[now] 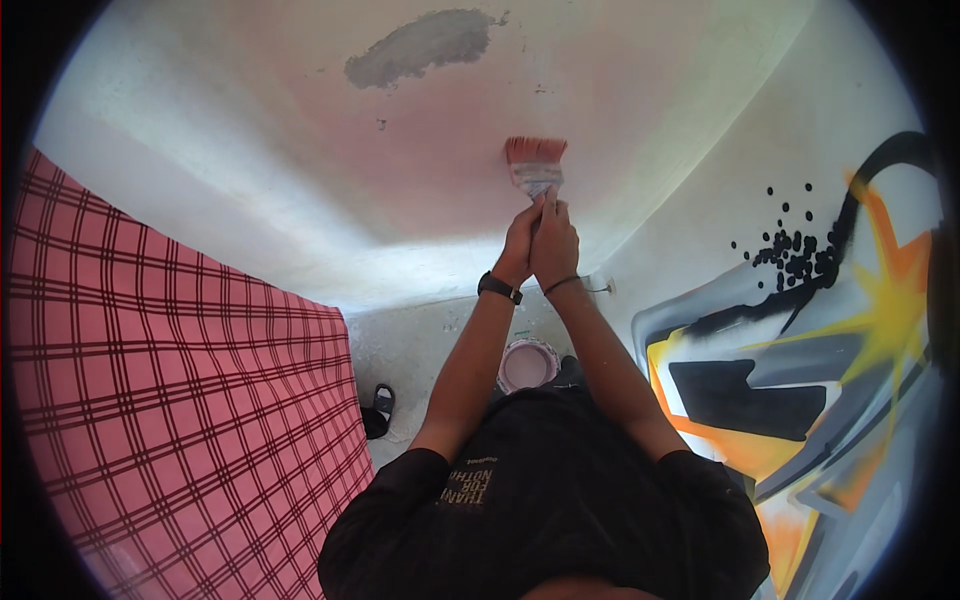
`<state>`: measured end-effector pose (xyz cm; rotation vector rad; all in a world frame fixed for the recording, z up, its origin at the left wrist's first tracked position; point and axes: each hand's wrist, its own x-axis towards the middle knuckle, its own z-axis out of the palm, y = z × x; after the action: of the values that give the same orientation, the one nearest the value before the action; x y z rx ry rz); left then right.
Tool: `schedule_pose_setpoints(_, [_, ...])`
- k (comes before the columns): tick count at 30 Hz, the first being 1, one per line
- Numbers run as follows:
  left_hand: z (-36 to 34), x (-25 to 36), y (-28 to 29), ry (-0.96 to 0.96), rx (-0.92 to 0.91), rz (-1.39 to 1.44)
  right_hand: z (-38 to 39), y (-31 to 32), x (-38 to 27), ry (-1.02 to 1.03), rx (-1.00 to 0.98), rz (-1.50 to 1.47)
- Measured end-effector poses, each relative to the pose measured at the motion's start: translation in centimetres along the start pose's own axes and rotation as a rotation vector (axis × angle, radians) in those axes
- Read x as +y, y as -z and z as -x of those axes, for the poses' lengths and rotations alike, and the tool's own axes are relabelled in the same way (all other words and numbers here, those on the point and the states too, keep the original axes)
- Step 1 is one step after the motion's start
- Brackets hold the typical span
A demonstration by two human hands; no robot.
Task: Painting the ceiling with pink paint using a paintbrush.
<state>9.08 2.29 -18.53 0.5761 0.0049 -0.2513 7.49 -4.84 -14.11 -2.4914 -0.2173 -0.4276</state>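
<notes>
Both my hands are wrapped round the handle of a wide paintbrush [536, 165], held out in front of me with its reddish bristles against or just short of the wall; I cannot tell which. My left hand [518, 243], below a dark wristwatch, and my right hand [556, 240], with a thin dark band at the wrist, press close together and hide most of the handle. The pale wall [420, 160] carries a faint pink tint around the brush. Higher up, to the left of the brush, is a rough grey patch [420, 47].
A bucket of pale pinkish paint [530, 365] stands on the floor by my feet. Pink cloth with dark checks [190, 340] covers something along the left. A dark sandalled foot [383, 405] shows beside it. Graffiti in black, orange and yellow covers the right wall [790, 340].
</notes>
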Motion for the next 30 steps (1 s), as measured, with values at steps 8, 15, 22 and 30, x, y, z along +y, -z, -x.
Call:
schedule_pose_setpoints(8, [4.1,-5.0,11.6,0.127,0.414,0.077,5.3,-9.8,3.9,-0.077,-0.570,0.007])
schedule_pose_setpoints(15, [2.1,0.2,2.4,0.019,0.320,-0.234,1.5,-1.8,0.6,-0.054,-0.236,-0.101])
schedule_pose_setpoints(22, [-1.1,5.9,-12.7,-0.215,0.069,-0.404,-4.4,12.4,-4.5,0.030,0.126,-0.162])
schedule_pose_setpoints(30, [-3.5,14.2,-28.3,-0.410,-0.234,-0.429,-11.8,24.4,-10.1,0.232,0.453,-0.029])
